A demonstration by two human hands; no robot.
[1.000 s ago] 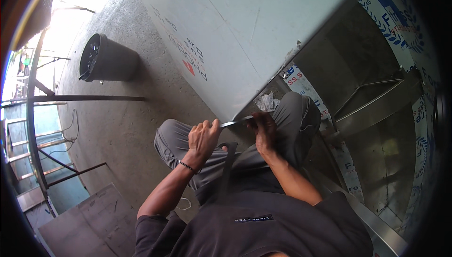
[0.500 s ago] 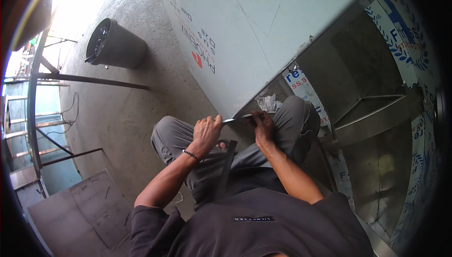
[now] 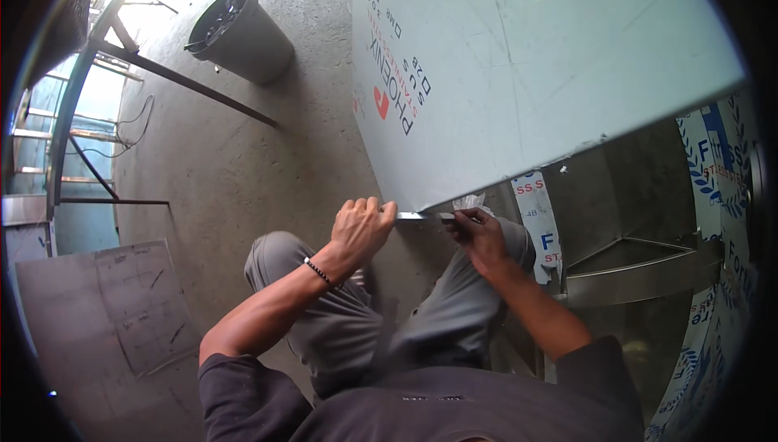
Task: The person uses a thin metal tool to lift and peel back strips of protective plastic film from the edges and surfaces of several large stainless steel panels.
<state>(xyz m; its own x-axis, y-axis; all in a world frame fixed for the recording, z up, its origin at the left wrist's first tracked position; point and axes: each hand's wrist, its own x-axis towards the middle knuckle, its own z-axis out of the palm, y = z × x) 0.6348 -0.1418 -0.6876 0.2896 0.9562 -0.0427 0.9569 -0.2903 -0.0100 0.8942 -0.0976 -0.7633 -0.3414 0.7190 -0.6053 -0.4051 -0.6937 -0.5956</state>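
Observation:
A slim flat metal bar [image 3: 412, 217] spans the space between my two hands, right at the near corner of a large pale metal box [image 3: 559, 61]. My left hand [image 3: 363, 231] has its fingers wrapped over the bar's left end. At the other end, which looks darker, the fingers of my right hand [image 3: 480, 238] pinch it. The bar lies against or just in front of the box's corner; actual contact is too small to make out. Both hands are above my bent knees.
A dark grey bucket [image 3: 263, 49] with scraps inside stands far left. Nearer left are a metal frame [image 3: 194, 85] and a flat grey sheet [image 3: 97, 304]. On the right, metal framework [image 3: 640, 276] carries strips of printed film [image 3: 531, 199]. Crumpled white paper [image 3: 468, 201] lies behind my right hand.
My view has turned, so the box and bucket appear farther right. The bar now sits more level, with more of it showing between my hands; both hands keep their grip.

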